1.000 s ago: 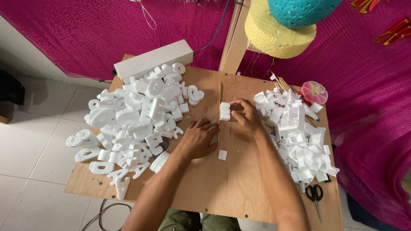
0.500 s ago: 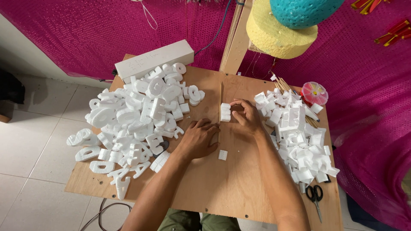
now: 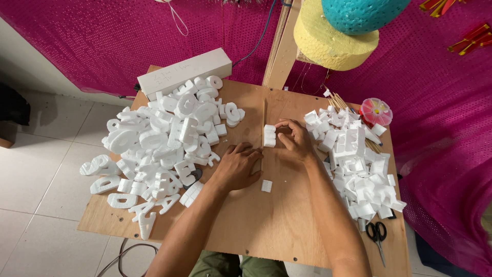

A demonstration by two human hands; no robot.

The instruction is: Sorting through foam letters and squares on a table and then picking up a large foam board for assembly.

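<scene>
Against the views from a second and half a second ago we see almost no change: our right hand [image 3: 294, 139] still pinches the small white foam block [image 3: 269, 136] at the centre of the plywood board [image 3: 287, 225], and our left hand [image 3: 237, 166] still lies open and flat just below and left of it. The foam letters [image 3: 164, 138] heaped at centre-left and the foam offcuts [image 3: 356, 164] at right sit as before, so we judge the work paused on this one piece.
</scene>
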